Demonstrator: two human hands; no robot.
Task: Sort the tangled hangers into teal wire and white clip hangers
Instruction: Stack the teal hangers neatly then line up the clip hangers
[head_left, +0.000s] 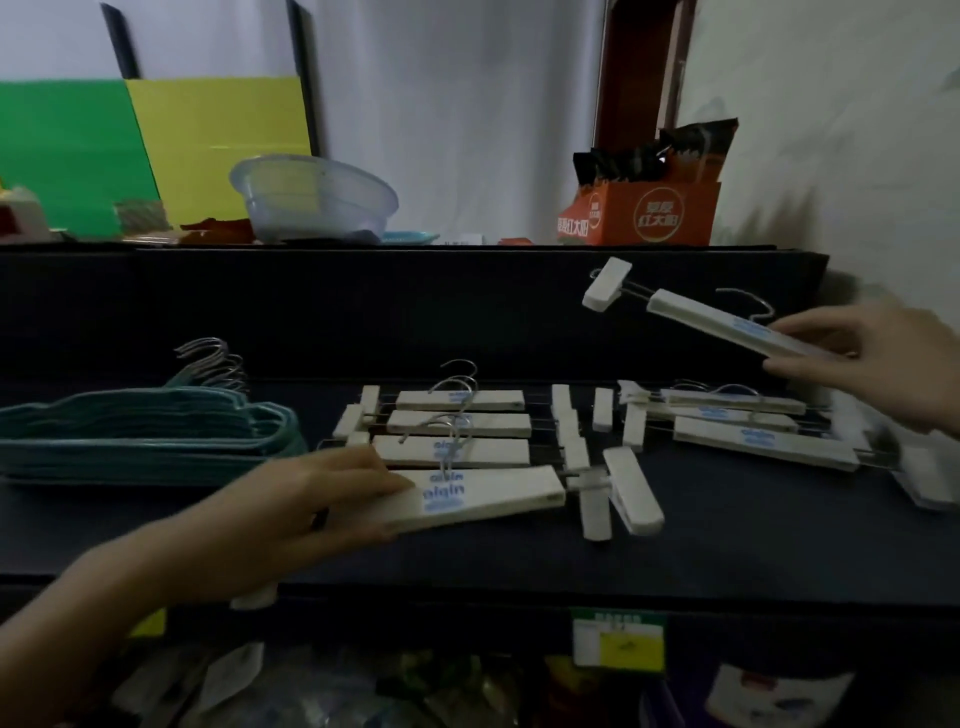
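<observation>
At centre, four white clip hangers (498, 425)

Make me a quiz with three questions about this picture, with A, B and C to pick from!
1. Where is the pile of teal hangers?
A) on the left of the dark shelf
B) on the floor
C) hung on a rail

2. What colour is the box at the back right?
A) purple
B) orange
C) pink

3. The white hanger in the right hand is:
A) lying flat
B) snapped in two
C) lifted in the air

Answers: 1 A, the pile lies at the shelf's left end. 2 B, its sides are orange. 3 C, it is held above the shelf.
</observation>
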